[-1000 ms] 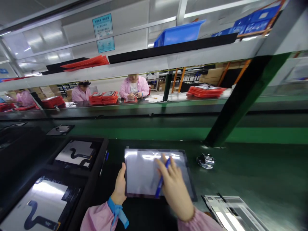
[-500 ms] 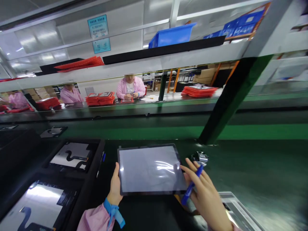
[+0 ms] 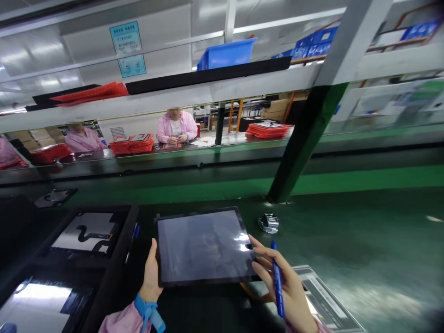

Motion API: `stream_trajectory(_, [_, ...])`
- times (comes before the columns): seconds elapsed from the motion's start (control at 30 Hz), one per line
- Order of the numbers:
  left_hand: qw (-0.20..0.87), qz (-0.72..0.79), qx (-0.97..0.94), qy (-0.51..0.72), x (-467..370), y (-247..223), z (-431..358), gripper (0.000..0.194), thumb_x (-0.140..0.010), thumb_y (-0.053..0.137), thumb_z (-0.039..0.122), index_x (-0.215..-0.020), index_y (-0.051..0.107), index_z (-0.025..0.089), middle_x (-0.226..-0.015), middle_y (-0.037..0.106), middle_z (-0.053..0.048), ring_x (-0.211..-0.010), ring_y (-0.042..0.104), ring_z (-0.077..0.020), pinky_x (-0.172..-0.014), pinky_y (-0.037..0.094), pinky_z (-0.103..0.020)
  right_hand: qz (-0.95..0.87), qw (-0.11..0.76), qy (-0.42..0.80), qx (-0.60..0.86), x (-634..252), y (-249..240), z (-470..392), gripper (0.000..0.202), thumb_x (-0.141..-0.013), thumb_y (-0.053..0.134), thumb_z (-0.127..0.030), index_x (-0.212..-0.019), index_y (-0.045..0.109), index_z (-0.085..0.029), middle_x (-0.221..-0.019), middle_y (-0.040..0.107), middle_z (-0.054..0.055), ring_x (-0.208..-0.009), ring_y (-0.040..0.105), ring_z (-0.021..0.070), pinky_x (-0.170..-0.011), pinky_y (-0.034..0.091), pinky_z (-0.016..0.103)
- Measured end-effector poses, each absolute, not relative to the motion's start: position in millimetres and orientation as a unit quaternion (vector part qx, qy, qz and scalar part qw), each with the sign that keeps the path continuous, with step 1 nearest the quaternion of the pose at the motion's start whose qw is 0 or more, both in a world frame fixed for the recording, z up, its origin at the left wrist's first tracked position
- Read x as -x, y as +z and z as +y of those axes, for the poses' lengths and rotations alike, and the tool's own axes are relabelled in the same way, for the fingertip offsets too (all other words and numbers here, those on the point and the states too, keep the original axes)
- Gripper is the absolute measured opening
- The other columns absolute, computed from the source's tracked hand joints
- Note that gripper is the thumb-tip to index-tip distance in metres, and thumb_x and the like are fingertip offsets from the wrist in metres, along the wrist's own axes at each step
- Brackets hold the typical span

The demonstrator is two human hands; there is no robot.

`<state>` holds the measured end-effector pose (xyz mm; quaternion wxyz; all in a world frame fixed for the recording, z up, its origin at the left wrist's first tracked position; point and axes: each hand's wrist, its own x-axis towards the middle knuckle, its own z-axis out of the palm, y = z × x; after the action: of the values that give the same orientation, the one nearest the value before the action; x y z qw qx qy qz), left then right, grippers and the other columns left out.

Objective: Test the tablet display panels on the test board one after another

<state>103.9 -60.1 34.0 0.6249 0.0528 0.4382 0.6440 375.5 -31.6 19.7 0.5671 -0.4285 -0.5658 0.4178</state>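
A flat screen panel [image 3: 204, 247] with a dark border is held up in front of me, its face toward me and showing reflections. My left hand [image 3: 151, 275] grips its left edge, thumb up along the side; a blue band is on that wrist. At the right edge, the fingers of my right hand [image 3: 282, 282] touch the panel's border. A blue pen [image 3: 278, 284] is held in my right hand, lying across the fingers. Below the panel's right corner, a strip of orange-brown flex shows partly.
Black trays [image 3: 130, 231] with panels and flex cables stand at the left. A small metal object [image 3: 268, 223] lies behind my right hand, and a framed panel [image 3: 326, 300] lies at the lower right. A slanted post [image 3: 298, 143] rises beyond. People in pink sit across the line.
The view has shifted right, so the scene sits further left. The pen has turned more upright in my right hand, and reflections on the panel have changed.
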Motion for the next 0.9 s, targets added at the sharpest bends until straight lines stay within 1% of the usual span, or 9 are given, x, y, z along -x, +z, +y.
stream_trajectory(0.07, [0.623, 0.438, -0.054, 0.646, -104, 34, -60, 0.054, -0.091, 0.052, 0.046, -0.137, 0.049, 0.018, -0.116, 0.071, -0.013, -0.101, 0.069, -0.0359, -0.09, 0.052, -0.056, -0.583, 0.557, 0.415, 0.421, -378, 16, -30, 0.026, -0.086, 0.06, -0.043, -0.101, 0.055, -0.023, -0.14, 0.053, 0.016, -0.107, 0.066, 0.0283, -0.074, 0.061, 0.033])
stream_trajectory(0.13, [0.621, 0.433, -0.056, 0.651, -104, 34, -59, 0.054, -0.092, 0.052, 0.044, -0.139, 0.048, 0.019, -0.116, 0.071, -0.013, -0.101, 0.069, -0.036, -0.089, 0.053, -0.056, -0.598, 0.552, 0.408, 0.413, -381, 13, -28, 0.026, -0.086, 0.061, -0.042, -0.102, 0.056, -0.023, -0.138, 0.054, 0.016, -0.102, 0.068, 0.0269, -0.073, 0.061, 0.033])
stream_trajectory(0.2, [0.62, 0.427, -0.053, 0.655, -104, 35, -59, 0.052, -0.093, 0.05, 0.042, -0.14, 0.047, 0.018, -0.116, 0.071, -0.014, -0.102, 0.068, -0.0356, -0.089, 0.053, -0.056, -0.598, 0.552, 0.406, 0.415, -381, 12, -29, 0.025, -0.086, 0.061, -0.043, -0.1, 0.056, -0.023, -0.138, 0.054, 0.017, -0.088, 0.071, 0.0233, -0.068, 0.061, 0.032])
stream_trajectory(0.27, [0.621, 0.425, -0.049, 0.657, -104, 35, -59, 0.051, -0.094, 0.049, 0.04, -0.14, 0.047, 0.018, -0.115, 0.071, -0.014, -0.103, 0.068, -0.0352, -0.09, 0.053, -0.055, -0.585, 0.555, 0.414, 0.422, -379, 15, -32, 0.026, -0.086, 0.061, -0.044, -0.099, 0.056, -0.023, -0.14, 0.052, 0.017, -0.075, 0.07, 0.0187, -0.063, 0.06, 0.03])
stream_trajectory(0.33, [0.622, 0.428, -0.048, 0.654, -103, 36, -59, 0.051, -0.094, 0.05, 0.041, -0.139, 0.048, 0.017, -0.114, 0.072, -0.014, -0.103, 0.068, -0.035, -0.091, 0.053, -0.055, -0.569, 0.56, 0.427, 0.425, -376, 19, -35, 0.026, -0.086, 0.061, -0.045, -0.099, 0.055, -0.023, -0.142, 0.05, 0.016, -0.073, 0.069, 0.017, -0.061, 0.059, 0.028])
stream_trajectory(0.43, [0.625, 0.437, -0.049, 0.645, -101, 34, -59, 0.052, -0.094, 0.049, 0.043, -0.136, 0.05, 0.013, -0.113, 0.072, -0.015, -0.104, 0.068, -0.0342, -0.094, 0.052, -0.053, -0.556, 0.56, 0.445, 0.422, -375, 22, -37, 0.025, -0.088, 0.059, -0.045, -0.098, 0.055, -0.023, -0.144, 0.048, 0.015, -0.076, 0.07, 0.018, -0.058, 0.058, 0.026])
stream_trajectory(0.57, [0.614, 0.458, -0.052, 0.641, -99, 30, -58, 0.053, -0.093, 0.05, 0.044, -0.134, 0.051, 0.01, -0.112, 0.072, -0.016, -0.106, 0.067, -0.0328, -0.097, 0.05, -0.049, -0.574, 0.548, 0.453, 0.407, -381, 16, -33, 0.023, -0.089, 0.057, -0.045, -0.1, 0.057, -0.024, -0.144, 0.049, 0.014, -0.061, 0.067, 0.0146, -0.052, 0.056, 0.026])
stream_trajectory(0.73, [0.618, 0.453, -0.049, 0.641, -100, 32, -58, 0.056, -0.093, 0.05, 0.044, -0.138, 0.047, 0.009, -0.115, 0.071, -0.017, -0.107, 0.067, -0.0332, -0.099, 0.049, -0.05, -0.575, 0.546, 0.452, 0.409, -385, 12, -31, 0.023, -0.09, 0.056, -0.045, -0.102, 0.058, -0.025, -0.143, 0.05, 0.013, -0.064, 0.067, 0.0159, -0.054, 0.056, 0.026])
stream_trajectory(0.9, [0.612, 0.448, -0.041, 0.651, -105, 41, -58, 0.056, -0.093, 0.051, 0.041, -0.14, 0.044, 0.011, -0.113, 0.072, -0.016, -0.109, 0.065, -0.0355, -0.098, 0.047, -0.055, -0.57, 0.556, 0.463, 0.389, -383, 13, -33, 0.021, -0.09, 0.057, -0.044, -0.102, 0.057, -0.027, -0.146, 0.047, 0.012, -0.069, 0.068, 0.0162, -0.063, 0.058, 0.03])
